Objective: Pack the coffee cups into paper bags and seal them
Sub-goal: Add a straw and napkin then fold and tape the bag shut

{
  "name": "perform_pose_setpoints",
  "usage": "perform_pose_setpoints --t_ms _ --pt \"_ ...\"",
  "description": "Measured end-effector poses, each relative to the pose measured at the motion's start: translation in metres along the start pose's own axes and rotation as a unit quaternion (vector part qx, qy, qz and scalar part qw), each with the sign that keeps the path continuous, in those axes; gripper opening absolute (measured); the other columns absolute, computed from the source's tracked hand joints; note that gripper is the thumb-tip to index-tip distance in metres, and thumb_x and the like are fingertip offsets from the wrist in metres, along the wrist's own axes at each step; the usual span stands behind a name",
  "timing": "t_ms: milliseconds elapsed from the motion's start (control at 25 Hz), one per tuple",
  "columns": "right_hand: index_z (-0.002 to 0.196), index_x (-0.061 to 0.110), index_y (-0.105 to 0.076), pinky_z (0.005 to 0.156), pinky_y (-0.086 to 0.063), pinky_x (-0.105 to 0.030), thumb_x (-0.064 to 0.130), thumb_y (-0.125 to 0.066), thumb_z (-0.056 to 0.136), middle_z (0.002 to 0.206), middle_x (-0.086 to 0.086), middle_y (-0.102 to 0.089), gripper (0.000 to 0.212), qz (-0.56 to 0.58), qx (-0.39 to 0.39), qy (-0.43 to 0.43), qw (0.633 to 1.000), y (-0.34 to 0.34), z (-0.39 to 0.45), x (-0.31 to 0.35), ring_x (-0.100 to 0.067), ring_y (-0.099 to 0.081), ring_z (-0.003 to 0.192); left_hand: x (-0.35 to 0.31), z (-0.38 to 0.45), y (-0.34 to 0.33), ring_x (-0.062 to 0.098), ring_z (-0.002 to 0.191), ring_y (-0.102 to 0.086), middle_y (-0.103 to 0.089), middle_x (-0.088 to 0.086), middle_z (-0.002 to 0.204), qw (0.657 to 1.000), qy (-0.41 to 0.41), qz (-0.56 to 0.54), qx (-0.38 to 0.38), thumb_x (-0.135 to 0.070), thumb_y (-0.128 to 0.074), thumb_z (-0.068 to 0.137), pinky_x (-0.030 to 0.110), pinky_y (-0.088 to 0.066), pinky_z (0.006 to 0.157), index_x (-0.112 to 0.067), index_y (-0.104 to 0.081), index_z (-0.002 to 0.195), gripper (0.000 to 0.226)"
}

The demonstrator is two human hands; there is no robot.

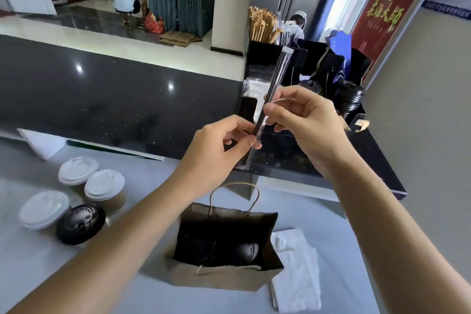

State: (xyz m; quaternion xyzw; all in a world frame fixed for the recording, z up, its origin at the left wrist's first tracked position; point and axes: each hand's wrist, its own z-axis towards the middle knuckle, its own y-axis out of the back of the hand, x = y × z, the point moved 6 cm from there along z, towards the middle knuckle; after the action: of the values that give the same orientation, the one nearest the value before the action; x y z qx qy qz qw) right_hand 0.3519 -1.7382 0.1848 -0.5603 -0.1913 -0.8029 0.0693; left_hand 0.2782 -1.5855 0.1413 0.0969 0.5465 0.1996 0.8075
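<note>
Fingers of left hand (219, 146) and right hand (303, 120) pinch a wrapped black straw (271, 94), held tilted above the open paper bag (224, 245) on the desk (76, 275), lidded coffee cups (79, 196) grouped left of the bag, two dark lids visible inside it.

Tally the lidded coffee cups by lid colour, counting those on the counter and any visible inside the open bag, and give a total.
White-lidded cups: 3, all on the counter left of the paper bag.
Black-lidded cups: 3, one on the counter and two inside the bag, the left one dim.
Total: 6
</note>
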Motion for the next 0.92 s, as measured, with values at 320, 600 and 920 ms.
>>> perform_pose_setpoints --t_ms 320,600,920 --pt "0.099 0.000 -0.066 0.072 -0.052 -0.030 0.002 -0.068 0.095 0.083 -0.015 -0.069 0.006 0.051 -0.033 0.003 0.998 -0.011 -0.053 -0.027 -0.020 -0.064 0.074 0.026 -0.058 0.008 0.005 0.110 -0.059 -0.071 -0.021 0.105 0.996 0.001 0.094 0.002 -0.025 -0.065 0.097 0.014 -0.041 0.092 -0.033 -0.069 0.111 0.017" --pt "0.095 0.012 -0.066 0.076 -0.051 -0.034 0.001 -0.065 0.095 0.080 -0.005 -0.065 0.012 0.118 -0.130 0.059 0.983 0.008 -0.082 -0.032 -0.021 -0.061 0.073 0.047 -0.103 0.021 0.006 0.100 -0.055 -0.065 -0.022 0.094 0.980 -0.037 0.195 -0.023 -0.022 -0.070 0.093 0.031 -0.041 0.094 -0.028 -0.065 0.096 0.008" --pt "0.095 0.012 -0.066 0.074 -0.049 -0.032 0.000 -0.064 0.092 0.080 -0.002 -0.065 0.012 0.119 -0.154 0.083 0.977 0.024 -0.097 -0.029 -0.019 -0.055 0.068 0.078 -0.120 0.014 0.008 0.103 -0.055 -0.062 -0.026 0.089 0.961 -0.010 0.274 0.019 -0.038 -0.074 0.078 0.029 -0.030 0.099 -0.035 -0.065 0.089 0.015"
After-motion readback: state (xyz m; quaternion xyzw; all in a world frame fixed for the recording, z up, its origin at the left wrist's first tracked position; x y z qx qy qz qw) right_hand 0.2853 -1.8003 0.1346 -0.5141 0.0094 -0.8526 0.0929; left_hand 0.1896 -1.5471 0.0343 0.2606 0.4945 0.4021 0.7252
